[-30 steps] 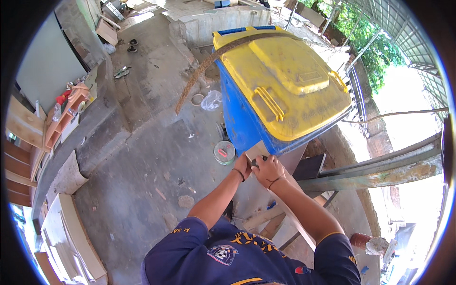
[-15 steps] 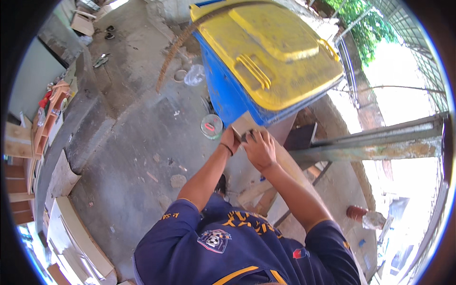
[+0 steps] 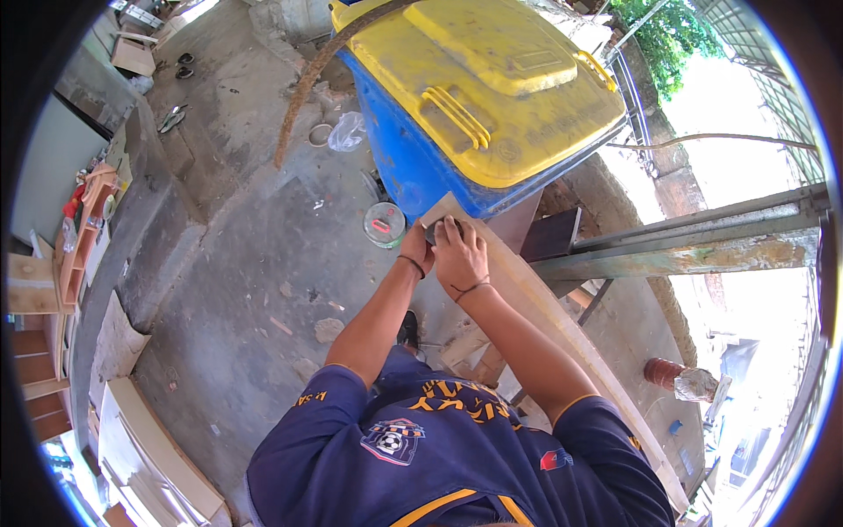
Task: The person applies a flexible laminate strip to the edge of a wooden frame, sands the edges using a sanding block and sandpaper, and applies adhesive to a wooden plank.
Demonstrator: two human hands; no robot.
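A long pale wooden board (image 3: 537, 294) slants from beside the bin down toward my right side. My left hand (image 3: 419, 249) is closed around the edge of its far end. On top of that end, my right hand (image 3: 461, 256) presses a small dark pad (image 3: 433, 232) against the wood with bent fingers. The fingers cover much of the pad, so its exact kind does not show. Both hands are close together, almost touching.
Just beyond the board stands a blue bin (image 3: 386, 132) with a yellow lid (image 3: 509, 97). A round tin with a clear lid (image 3: 385, 225) sits on the concrete floor near it. At right runs a weathered beam (image 3: 685, 250); a cream panel (image 3: 158, 448) lies lower left.
My right hand has slid the pad a little away from me and left, toward the board's far end. My left hand keeps hold of the edge. The view has shifted slightly.
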